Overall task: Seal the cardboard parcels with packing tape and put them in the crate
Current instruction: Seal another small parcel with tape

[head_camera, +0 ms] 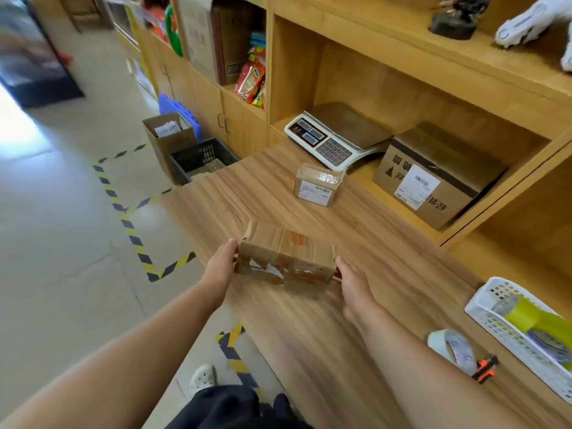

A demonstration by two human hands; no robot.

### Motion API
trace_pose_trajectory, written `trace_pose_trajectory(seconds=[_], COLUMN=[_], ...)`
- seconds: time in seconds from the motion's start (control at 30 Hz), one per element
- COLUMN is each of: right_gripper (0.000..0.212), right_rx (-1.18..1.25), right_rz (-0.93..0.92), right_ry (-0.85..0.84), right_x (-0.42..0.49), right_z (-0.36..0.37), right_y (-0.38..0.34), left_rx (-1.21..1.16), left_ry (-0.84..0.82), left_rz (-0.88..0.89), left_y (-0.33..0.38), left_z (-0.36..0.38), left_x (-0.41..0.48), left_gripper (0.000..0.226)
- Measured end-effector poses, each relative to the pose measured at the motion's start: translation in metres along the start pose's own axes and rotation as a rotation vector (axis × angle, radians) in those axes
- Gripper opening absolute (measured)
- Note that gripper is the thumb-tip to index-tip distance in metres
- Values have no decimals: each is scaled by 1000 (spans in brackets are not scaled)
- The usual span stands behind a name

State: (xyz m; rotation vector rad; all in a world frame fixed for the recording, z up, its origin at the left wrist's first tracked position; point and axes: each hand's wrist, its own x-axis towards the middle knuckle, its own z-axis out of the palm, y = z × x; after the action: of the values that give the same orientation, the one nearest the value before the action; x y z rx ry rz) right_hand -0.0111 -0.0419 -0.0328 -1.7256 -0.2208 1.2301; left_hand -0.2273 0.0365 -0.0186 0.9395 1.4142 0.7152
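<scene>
Cardboard, scuffed and crossed with clear tape, makes up the parcel [286,255] held between both hands over the wood-grain surface [309,351], near its left edge. The left hand [221,264] clasps the parcel's left end with its thumb at the top corner. The right hand [353,286] clasps the right end, its thumb along that edge. The other fingers of both are hidden beneath. Whether the parcel's underside touches the wood cannot be told. A second parcel [317,188] with a white label sits farther back, just in front of a scale [334,137] that overhangs the shelf ledge, with bare wood between the two parcels. A big box [433,178] fills the shelf bay beside the scale. At the right edge a tape roll [452,348] lies just beside a white basket [495,323]. The dark crate [201,159] stands on the floor [62,243] past the far left corner, touching an open carton [167,134]. Striped tape [133,233] marks the open floor alongside.
</scene>
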Motion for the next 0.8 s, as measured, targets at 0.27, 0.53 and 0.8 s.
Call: trace_pose_trajectory(seconds=[0.27,0.53,0.8], right_gripper=[35,37,18], right_rx=[-99,-232,-261], right_rz=[-42,-65,-75], right_ry=[-87,-141,-240], right_x=[-7,-8,-13], right_z=[92,251,400], right_y=[-13,-8,-2], left_rx=[-134,-174,-251], left_ry=[23,137,213], left_rz=[-75,-78,-85], left_y=[2,17,34], left_z=[-87,-225,-354], left_x=[25,76,130], left_gripper=[41,42,30])
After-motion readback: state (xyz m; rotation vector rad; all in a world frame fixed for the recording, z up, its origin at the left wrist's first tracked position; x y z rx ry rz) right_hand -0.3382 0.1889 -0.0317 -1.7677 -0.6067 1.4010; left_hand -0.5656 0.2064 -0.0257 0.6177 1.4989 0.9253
